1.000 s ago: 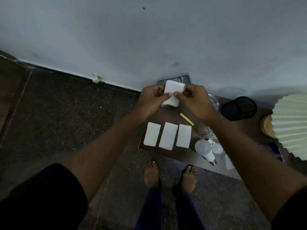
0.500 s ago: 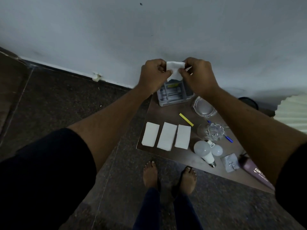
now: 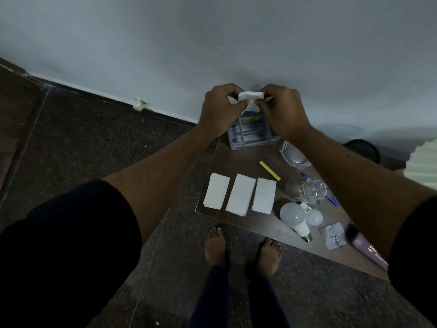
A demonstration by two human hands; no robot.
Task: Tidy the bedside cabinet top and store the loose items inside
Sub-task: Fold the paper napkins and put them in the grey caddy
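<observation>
Both hands are raised in front of the wall, above the back of the brown cabinet top (image 3: 246, 162). My left hand (image 3: 222, 110) and my right hand (image 3: 281, 110) pinch a small white tissue (image 3: 250, 99) between them, now bunched and folded narrow. Three folded white tissues (image 3: 240, 194) lie side by side near the cabinet's left front edge. Behind them stands a grey compartment tray (image 3: 250, 136), partly hidden by my hands.
Loose on the top are a yellow strip (image 3: 269, 170), a glass dish (image 3: 294, 156), a cut-glass piece (image 3: 307, 190), a blue pen (image 3: 331, 200), two white bulbs (image 3: 295, 216), a small packet (image 3: 333, 235) and a purple tube (image 3: 366, 247). A pleated lampshade (image 3: 423, 164) and a black cup (image 3: 361, 147) stand far right. My bare feet (image 3: 243, 247) are at the cabinet's front.
My hands lifted the tissue up and away from the cabinet top toward the wall, and the flat sheet has been folded and bunched smaller between my fingers.
</observation>
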